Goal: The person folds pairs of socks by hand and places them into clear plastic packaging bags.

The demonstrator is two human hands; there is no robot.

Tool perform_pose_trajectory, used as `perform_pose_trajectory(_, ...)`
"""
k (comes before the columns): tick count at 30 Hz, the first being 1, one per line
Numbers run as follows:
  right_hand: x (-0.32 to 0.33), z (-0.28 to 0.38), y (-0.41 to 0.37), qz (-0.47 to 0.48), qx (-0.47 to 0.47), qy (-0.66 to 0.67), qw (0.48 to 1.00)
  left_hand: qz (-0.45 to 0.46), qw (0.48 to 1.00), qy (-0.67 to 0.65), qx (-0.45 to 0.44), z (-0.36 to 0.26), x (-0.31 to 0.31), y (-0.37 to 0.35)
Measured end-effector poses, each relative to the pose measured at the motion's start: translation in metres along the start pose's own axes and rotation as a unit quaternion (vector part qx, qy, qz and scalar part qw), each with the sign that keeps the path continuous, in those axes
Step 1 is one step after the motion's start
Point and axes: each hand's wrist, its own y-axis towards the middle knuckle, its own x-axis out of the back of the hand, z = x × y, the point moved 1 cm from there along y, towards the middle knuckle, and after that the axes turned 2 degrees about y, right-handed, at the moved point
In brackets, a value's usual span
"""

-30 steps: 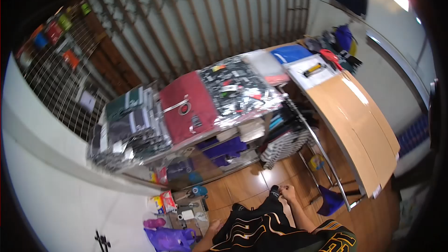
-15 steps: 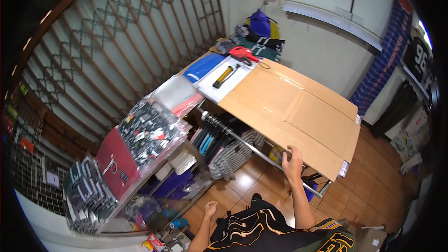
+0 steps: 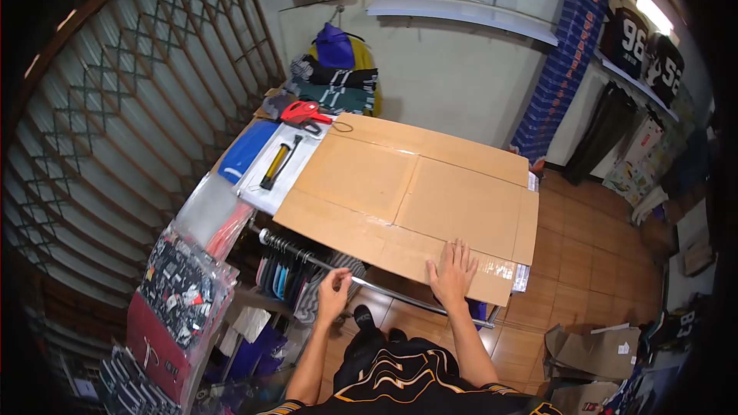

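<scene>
A large flattened cardboard sheet (image 3: 461, 200) lies on the table. My right hand (image 3: 453, 273) rests flat on its near edge, fingers spread. My left hand (image 3: 334, 292) is raised near the metal clothes rail (image 3: 384, 289), thumb and fingertips brought close together; whether they touch the rail or hold anything is too small to tell. Left of the cardboard, a yellow and black tool (image 3: 280, 163) lies on a white sheet (image 3: 265, 198). Behind it sits a red tape dispenser (image 3: 301, 113).
Packaged clothes (image 3: 184, 284) are stacked at the left, by a folding metal gate (image 3: 154, 100). Hangers with garments (image 3: 280, 277) hang below the table. A blue patterned roll (image 3: 557, 61) stands behind at the right. Cardboard boxes (image 3: 596, 353) sit on the floor at lower right.
My right hand has moved from beside the table edge onto the cardboard. My left hand has risen to the rail. The view has turned to the right.
</scene>
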Motion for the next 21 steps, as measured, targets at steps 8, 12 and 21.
perform_pose_trajectory(8, 0.012, 0.029, 0.033, 0.002, -0.082, 0.030, 0.996, 0.094, 0.993, 0.017, -0.069, -0.068, -0.028, 0.142)
perform_pose_trajectory(12, -0.014, 0.052, 0.080, -0.036, -0.076, 0.027, 0.996, 0.136, 0.982, 0.035, -0.126, -0.093, -0.039, 0.225)
perform_pose_trajectory(21, -0.072, 0.110, 0.184, 0.028, -0.157, 0.028, 0.987, 0.245, 0.930, 0.122, -0.247, -0.104, -0.070, 0.448)
